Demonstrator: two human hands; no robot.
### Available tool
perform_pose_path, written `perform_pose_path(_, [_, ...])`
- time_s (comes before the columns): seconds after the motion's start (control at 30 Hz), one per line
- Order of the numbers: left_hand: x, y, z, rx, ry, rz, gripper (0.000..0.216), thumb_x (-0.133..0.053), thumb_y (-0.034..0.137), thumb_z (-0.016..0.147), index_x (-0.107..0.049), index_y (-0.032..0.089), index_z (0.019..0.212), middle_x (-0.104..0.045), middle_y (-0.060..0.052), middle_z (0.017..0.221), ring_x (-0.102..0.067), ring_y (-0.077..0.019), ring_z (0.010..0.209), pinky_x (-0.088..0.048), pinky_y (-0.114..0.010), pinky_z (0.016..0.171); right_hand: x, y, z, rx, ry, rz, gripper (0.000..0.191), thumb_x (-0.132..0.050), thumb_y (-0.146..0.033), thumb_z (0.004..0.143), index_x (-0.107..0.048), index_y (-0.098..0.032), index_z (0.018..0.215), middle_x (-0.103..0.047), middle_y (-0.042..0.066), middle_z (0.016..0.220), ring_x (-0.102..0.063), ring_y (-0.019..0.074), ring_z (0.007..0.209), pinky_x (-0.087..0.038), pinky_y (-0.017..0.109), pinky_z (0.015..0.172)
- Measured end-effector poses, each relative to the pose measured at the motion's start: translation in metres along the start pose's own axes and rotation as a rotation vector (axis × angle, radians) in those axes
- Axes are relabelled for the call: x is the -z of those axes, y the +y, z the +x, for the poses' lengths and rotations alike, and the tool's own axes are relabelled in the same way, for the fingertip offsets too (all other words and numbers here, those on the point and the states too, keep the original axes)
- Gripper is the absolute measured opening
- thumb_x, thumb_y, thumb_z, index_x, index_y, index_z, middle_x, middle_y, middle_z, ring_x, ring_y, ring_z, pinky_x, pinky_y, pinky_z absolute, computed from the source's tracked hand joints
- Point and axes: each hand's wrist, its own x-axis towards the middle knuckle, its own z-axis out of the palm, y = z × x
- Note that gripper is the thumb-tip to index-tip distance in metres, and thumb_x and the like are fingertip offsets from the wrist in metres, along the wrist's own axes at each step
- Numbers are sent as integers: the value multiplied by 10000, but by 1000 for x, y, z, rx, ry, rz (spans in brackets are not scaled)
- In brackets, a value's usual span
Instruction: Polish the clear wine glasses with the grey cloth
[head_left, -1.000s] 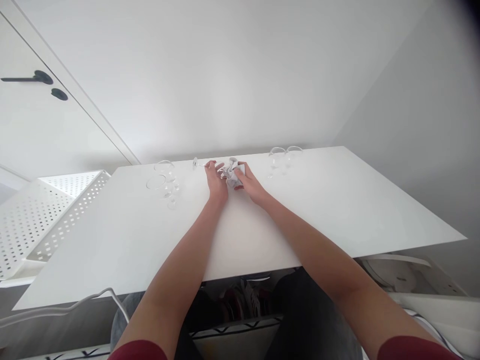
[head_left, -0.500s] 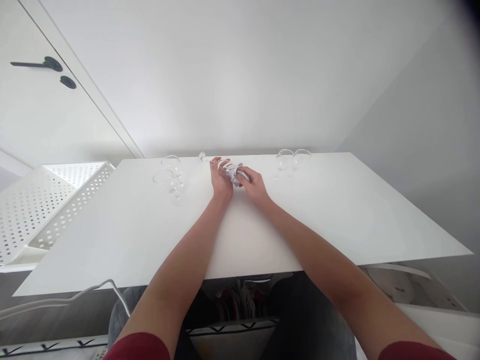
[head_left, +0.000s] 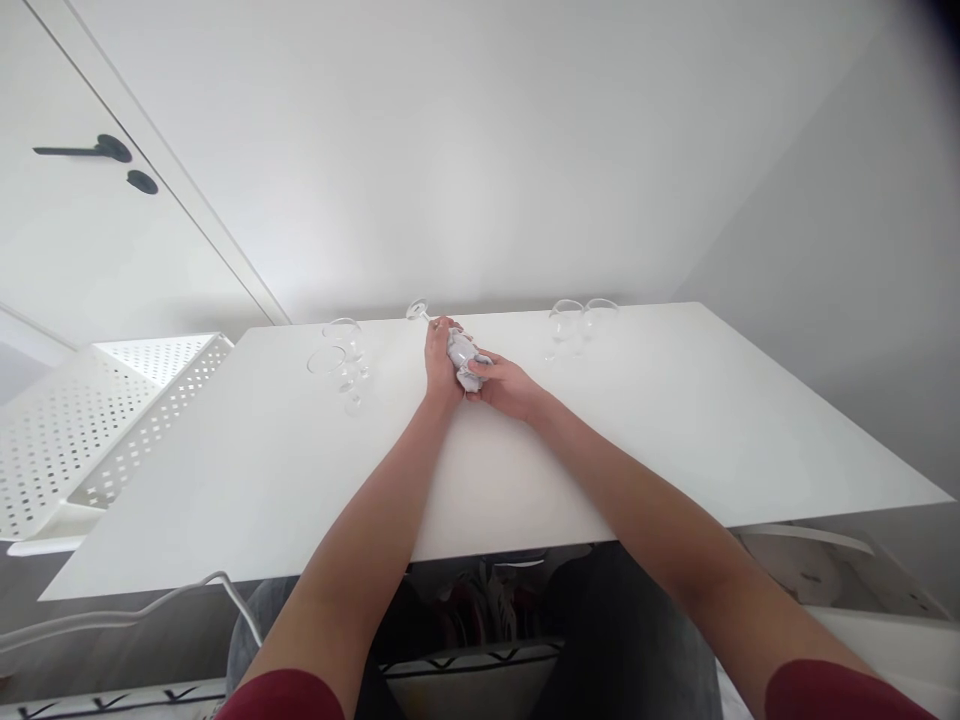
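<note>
1. The left hand [head_left: 439,360] is closed around a stemmed glass [head_left: 450,340] that lies tilted above the far middle of the white table [head_left: 637,430], its round foot pointing away toward the wall.
2. The foot of that glass shows just beyond the left fingertips, near the table's far edge.
3. The right hand [head_left: 504,385] grips a crumpled white cloth [head_left: 466,362] and presses it against the bowl end of the held glass, so both hands meet at the same spot.
4. The cloth covers most of the bowl; how far it reaches inside cannot be told.
5. To the left of the hands, 2 clear glasses [head_left: 337,350] stand close together on the table, a little apart from the left hand.
6. To the right, 2 more glasses [head_left: 581,320] stand side by side near the far edge, well clear of the right hand.
7. A white perforated rack [head_left: 112,420] sits beside the table on the left.
8. A white cable [head_left: 150,600] runs below the table's near left edge.
9. A white door with a dark handle [head_left: 90,152] shows at upper left.
10. Both forearms are bare, with dark red sleeves at the bottom of the view.
</note>
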Motion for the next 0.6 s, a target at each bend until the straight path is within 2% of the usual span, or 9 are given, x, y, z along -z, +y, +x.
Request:
perform_pose_path(0.1, [3,-3,2,6,-2,75,330,-726,537,907,-608,231,942,-573,0,870,-583,-112,673,-500,-263,619,1,-2,-1,-3,29,37,345,-811,-483,815,-704,-237,1032,-637,39,913,-539,176,765,-470,308,622])
perform_pose_path(0.17, [6,-8,3,52,8,165,378,-680,607,920,-655,240,1010,-586,-10,835,-573,-129,657,-466,-261,564,4,1,2,76,104,-84,323,-789,-474,827,-700,-240,1031,-654,39,938,-563,187,799,-503,332,677])
perform_pose_path(0.23, [9,-13,5,77,11,215,412,-680,621,917,-695,233,1056,-616,-23,838,-590,-138,691,-460,-252,576,11,4,7,199,219,-365,246,-736,-431,853,-710,-242,1009,-687,54,988,-590,226,883,-526,394,790])
perform_pose_path(0.3, [12,-18,7,70,6,205,370,-722,561,911,-722,220,1052,-662,-38,905,-624,-134,776,-487,-240,657,18,7,12,318,319,-705,145,-667,-345,872,-725,-243,958,-729,78,1056,-602,278,982,-501,469,918])
perform_pose_path(0.4, [12,-22,7,95,-46,122,380,-710,552,925,-725,213,1096,-716,-77,1072,-671,-148,904,-521,-262,784,25,9,16,408,291,-1001,216,-578,-226,871,-749,-250,1000,-725,99,1319,-597,326,1114,-436,533,1020])
perform_pose_path(0.47, [11,-23,6,125,-55,85,414,-716,577,913,-706,207,1097,-719,-99,1126,-686,-164,929,-539,-292,824,25,10,17,413,221,-1027,298,-569,-197,855,-753,-255,1082,-671,91,1443,-587,330,1152,-424,538,1031])
perform_pose_path(0.5, [10,-23,6,139,-49,84,406,-743,566,896,-695,203,1073,-718,-101,1128,-687,-167,926,-545,-302,836,23,11,16,403,204,-1008,302,-581,-199,843,-753,-254,1085,-675,90,1435,-584,327,1150,-425,534,1031])
perform_pose_path(0.6, [7,-17,3,150,-16,103,332,-821,454,852,-674,204,1014,-712,-81,1104,-679,-156,902,-547,-291,818,14,10,14,298,218,-745,203,-643,-280,831,-737,-243,1007,-740,82,1208,-608,287,1031,-481,479,958])
